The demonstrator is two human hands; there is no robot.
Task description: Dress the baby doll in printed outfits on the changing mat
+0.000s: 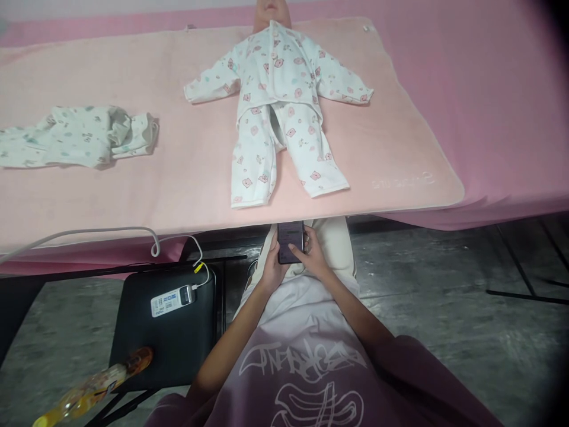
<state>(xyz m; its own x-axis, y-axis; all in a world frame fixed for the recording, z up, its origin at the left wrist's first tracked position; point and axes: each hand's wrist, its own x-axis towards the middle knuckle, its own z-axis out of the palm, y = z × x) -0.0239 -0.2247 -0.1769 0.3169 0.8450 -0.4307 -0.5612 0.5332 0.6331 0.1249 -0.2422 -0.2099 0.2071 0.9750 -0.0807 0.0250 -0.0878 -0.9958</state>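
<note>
A dark phone [290, 234] is held upright over my lap, just below the table edge. My left hand [272, 268] grips its left side. My right hand [313, 255] wraps its right side, with the thumb over the lit screen. Beyond the phone, a doll in a white long-sleeved top [284, 74] and white trousers [253, 160] with a pink animal print lies on its back on the pink mat [186, 178]. The sleeves are spread outward, and only the lower face shows at the top edge.
Crumpled white patterned clothing [80, 136] lies on the mat at left. A black chair [169, 344] below holds a white device [171, 301] with a cable [111, 230]. A bottle of yellow liquid [89, 394] is at lower left. Metal legs [524, 293] stand at right.
</note>
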